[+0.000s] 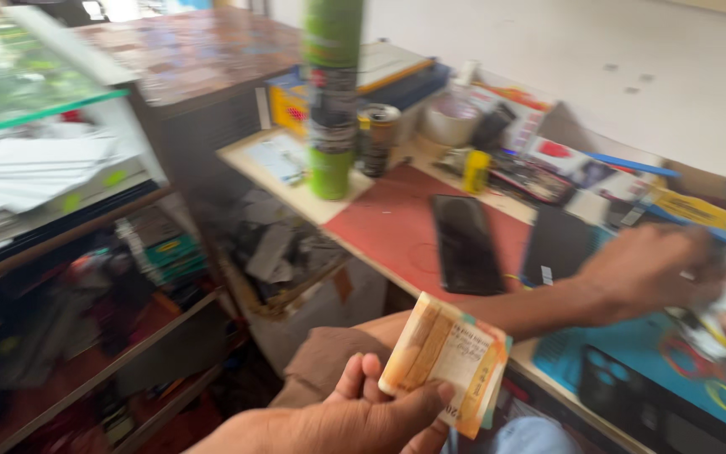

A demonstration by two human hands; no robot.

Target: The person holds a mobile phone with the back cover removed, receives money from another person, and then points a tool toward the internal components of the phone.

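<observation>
The worktop [397, 223] runs from upper centre to lower right of the frame, its near edge slanting down to the right. The right hand [653, 269] reaches across it to the right, blurred; I cannot tell its grip. The left hand [355, 416], lower centre, pinches a folded banknote bundle [447, 357], long axis tilted, off the edge.
</observation>
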